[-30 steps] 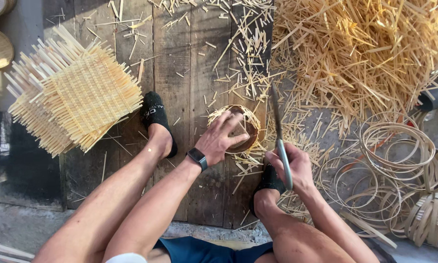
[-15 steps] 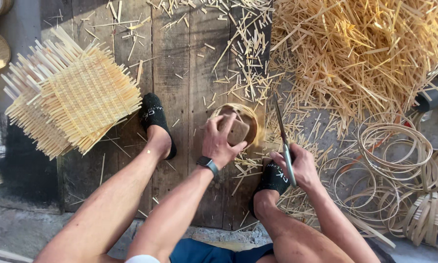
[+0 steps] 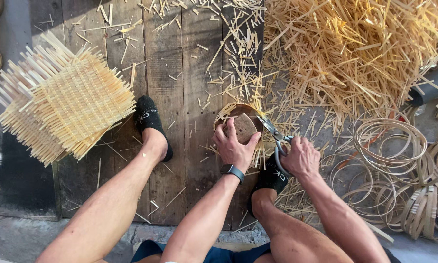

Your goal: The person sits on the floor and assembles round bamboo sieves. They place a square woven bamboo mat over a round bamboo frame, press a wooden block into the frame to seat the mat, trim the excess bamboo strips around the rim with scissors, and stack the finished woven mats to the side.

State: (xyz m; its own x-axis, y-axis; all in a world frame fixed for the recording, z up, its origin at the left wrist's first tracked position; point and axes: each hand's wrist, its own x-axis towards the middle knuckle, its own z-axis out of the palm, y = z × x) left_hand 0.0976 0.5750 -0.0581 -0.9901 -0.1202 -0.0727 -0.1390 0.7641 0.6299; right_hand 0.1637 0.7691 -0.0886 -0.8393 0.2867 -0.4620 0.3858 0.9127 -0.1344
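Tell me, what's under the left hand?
The left hand presses a brown round block sitting inside a small woven basket, whose rim the scissors meet. The basket's bottom is hidden by the block.

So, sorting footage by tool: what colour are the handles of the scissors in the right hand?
Grey, as far as visible: the metal scissors have loops mostly hidden by the right hand. Head view.

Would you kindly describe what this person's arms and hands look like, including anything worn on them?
Both forearms are bare, with no sleeves or gloves. The left hand has a dark smartwatch with a black band at its wrist. The right hand wears nothing visible.
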